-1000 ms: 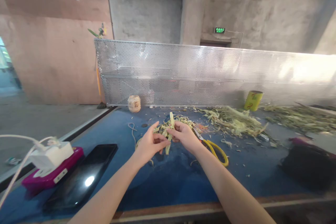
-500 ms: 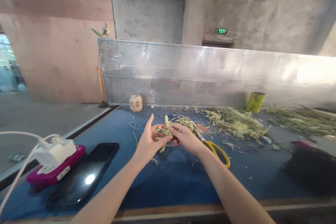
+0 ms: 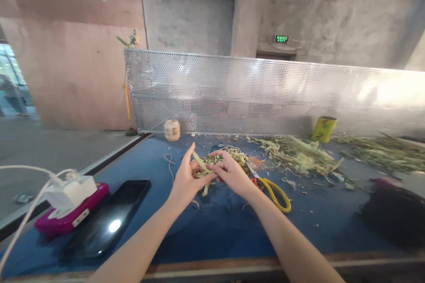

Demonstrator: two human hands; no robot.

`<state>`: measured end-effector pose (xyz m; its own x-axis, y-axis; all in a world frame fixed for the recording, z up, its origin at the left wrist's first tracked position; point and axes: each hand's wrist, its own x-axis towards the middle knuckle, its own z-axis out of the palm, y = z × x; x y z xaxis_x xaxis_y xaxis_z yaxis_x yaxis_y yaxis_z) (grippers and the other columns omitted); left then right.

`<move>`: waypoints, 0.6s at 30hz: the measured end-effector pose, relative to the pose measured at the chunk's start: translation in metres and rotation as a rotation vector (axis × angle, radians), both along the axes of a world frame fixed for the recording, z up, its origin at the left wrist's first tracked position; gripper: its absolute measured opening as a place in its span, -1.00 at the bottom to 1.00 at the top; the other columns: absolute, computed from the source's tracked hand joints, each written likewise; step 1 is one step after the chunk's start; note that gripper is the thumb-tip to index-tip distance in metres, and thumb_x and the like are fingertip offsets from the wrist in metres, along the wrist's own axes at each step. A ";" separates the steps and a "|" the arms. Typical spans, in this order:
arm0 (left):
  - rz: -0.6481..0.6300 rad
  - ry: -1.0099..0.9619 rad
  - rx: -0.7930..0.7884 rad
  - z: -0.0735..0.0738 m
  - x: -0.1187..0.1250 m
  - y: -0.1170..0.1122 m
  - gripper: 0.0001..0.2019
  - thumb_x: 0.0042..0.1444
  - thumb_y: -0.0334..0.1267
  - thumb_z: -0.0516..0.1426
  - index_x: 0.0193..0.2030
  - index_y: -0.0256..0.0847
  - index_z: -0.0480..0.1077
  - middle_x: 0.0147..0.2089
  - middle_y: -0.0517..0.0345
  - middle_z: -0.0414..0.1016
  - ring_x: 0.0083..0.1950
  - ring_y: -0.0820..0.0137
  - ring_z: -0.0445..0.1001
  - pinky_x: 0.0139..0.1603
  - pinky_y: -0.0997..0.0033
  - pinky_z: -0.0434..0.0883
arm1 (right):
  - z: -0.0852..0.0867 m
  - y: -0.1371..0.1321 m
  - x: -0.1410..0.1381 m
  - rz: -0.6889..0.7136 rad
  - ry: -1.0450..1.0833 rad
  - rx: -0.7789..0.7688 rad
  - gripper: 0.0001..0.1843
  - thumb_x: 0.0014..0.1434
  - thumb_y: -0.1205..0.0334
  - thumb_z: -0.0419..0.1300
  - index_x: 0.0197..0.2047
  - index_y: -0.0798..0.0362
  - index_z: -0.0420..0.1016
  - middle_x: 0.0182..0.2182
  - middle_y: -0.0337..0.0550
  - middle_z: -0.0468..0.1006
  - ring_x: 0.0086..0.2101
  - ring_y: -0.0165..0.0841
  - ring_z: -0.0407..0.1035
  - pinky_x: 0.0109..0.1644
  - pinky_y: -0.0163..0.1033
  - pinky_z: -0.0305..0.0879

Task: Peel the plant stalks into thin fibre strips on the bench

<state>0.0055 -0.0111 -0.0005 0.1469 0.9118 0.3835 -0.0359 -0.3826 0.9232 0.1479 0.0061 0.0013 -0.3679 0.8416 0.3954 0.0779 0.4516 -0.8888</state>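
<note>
Both my hands meet above the blue table top (image 3: pixel 215 230), working a pale green husk strip (image 3: pixel 200 163). My left hand (image 3: pixel 186 181) pinches the strip with thumb and middle fingers while its forefinger points up. My right hand (image 3: pixel 230 172) grips the other end, fingers curled round it. Behind the hands lies a small heap of shredded husk bits (image 3: pixel 232 155). Yellow-handled scissors (image 3: pixel 274 192) lie just right of my right wrist.
A larger pile of husks (image 3: pixel 299 152) stretches right along a perforated metal screen (image 3: pixel 265 93). A twine ball (image 3: pixel 171 130) and a yellow-green roll (image 3: pixel 323 129) stand by it. At left lie a black phone (image 3: pixel 106 219) and a magenta box with a white charger (image 3: pixel 71 205); a dark bag (image 3: pixel 395 216) sits right.
The strip stood upright between my hands a second ago; now it is tilted and lower. My hands have closed in on each other and dropped slightly.
</note>
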 end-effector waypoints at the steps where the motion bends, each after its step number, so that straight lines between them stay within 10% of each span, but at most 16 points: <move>1: 0.005 0.003 0.009 0.000 0.000 0.000 -0.04 -0.15 -0.28 0.22 0.27 -0.12 -0.33 -0.34 0.14 0.46 -0.47 0.47 0.39 -0.51 0.48 0.35 | 0.001 0.000 0.000 -0.006 -0.003 0.009 -0.70 0.07 0.16 0.08 -0.13 0.03 0.14 -0.71 -0.44 0.20 -0.64 -0.51 0.12 -0.55 -0.40 0.03; 6: -0.017 -0.007 -0.042 0.002 -0.002 0.000 0.01 -0.11 -0.27 0.20 0.27 -0.13 -0.51 -0.39 0.17 0.44 -0.69 0.61 0.19 -0.67 0.54 0.20 | 0.006 0.002 0.011 -0.026 -0.059 0.065 -0.74 0.11 0.21 0.02 -0.11 0.04 0.16 -0.73 -0.46 0.18 -0.66 -0.52 0.06 -0.53 -0.39 0.00; 18: -0.125 0.164 -0.089 -0.004 -0.001 0.003 0.13 -0.13 -0.26 0.22 0.20 -0.24 -0.74 -0.41 0.17 0.45 -0.47 0.46 0.35 -0.43 0.43 0.28 | 0.002 0.006 0.009 -0.167 -0.194 0.200 -0.88 -0.05 0.22 0.21 -0.37 0.03 0.50 -0.38 -0.20 0.38 -0.45 -0.46 0.21 -0.37 -0.33 0.14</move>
<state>0.0040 -0.0078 -0.0050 0.3145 0.9118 0.2642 0.0760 -0.3016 0.9504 0.1574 0.0119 0.0033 -0.3157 0.8094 0.4952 0.3246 0.5825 -0.7452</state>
